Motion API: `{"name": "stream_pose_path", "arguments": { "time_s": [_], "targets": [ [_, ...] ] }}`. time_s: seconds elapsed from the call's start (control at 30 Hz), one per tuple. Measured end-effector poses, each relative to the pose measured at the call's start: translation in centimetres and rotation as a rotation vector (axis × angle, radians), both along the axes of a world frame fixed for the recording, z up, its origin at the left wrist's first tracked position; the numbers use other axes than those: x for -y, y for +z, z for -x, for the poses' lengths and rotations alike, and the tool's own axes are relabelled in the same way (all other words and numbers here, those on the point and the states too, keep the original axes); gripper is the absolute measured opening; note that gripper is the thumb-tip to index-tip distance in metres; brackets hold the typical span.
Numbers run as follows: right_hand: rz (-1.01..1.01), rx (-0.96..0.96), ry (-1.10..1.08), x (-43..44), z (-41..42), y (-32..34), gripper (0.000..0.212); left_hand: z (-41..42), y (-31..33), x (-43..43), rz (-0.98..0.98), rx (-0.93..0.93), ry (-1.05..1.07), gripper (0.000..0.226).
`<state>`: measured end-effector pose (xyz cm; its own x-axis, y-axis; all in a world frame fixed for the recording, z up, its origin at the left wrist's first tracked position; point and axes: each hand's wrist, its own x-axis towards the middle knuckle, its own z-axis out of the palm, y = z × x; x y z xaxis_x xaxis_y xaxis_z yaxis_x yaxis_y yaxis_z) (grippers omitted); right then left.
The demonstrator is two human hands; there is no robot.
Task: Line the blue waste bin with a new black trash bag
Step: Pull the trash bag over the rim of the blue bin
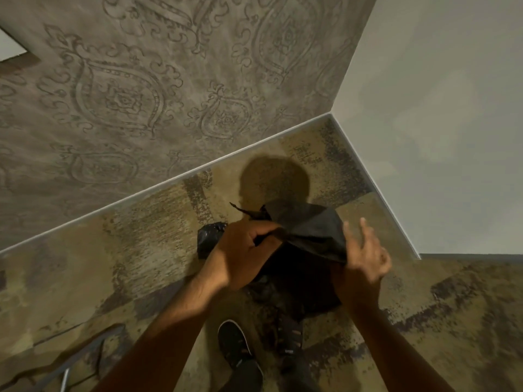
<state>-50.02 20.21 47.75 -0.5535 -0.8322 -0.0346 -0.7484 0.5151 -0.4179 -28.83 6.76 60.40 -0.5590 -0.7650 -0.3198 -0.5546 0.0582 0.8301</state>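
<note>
I hold a black trash bag (308,224) in front of me above the carpet. My left hand (243,250) is closed on its crumpled left edge. My right hand (365,258) pinches the bag's right edge with the thumb side, while the index and other fingers stick out. The bag's dark lower part (300,281) hangs between my hands and covers whatever is beneath it. No blue of a bin shows. A shiny, knotted black bag (209,239) lies on the floor just left of my left hand.
A patterned grey wall (141,94) rises on the left and a plain pale wall (438,137) on the right, meeting in a corner ahead. My two dark shoes (235,346) stand on the mottled carpet. A metal frame (65,369) shows at bottom left.
</note>
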Motion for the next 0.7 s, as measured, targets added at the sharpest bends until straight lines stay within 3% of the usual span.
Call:
{"name": "stream_pose_path", "arguments": {
  "time_s": [0.1, 0.2, 0.37, 0.53, 0.7],
  "targets": [
    [0.058, 0.173, -0.002, -0.5, 2.1, -2.4, 0.048, -1.0, -2.3, -1.0, 0.018, 0.014, 0.010, 0.024],
    [0.130, 0.250, -0.009, -0.8, 2.9, -3.2, 0.051, -2.3, -6.2, -1.8, 0.055, 0.088, -0.006, 0.027],
    [-0.085, 0.321, -0.078, -0.3, 2.1, -4.4, 0.047, -4.0, -12.9, -2.5, 0.065, 0.221, -0.085, 0.046],
    [-0.152, 0.296, -0.161, 1.5, 2.1, -4.7, 0.038, -4.9, -17.5, -2.3, 0.057, 0.255, 0.155, 0.028],
    [-0.295, 0.711, -0.197, 5.6, 5.3, -5.8, 0.027, -4.3, -20.6, 1.7, -0.124, 0.228, 0.360, 0.020]
  ]
}}
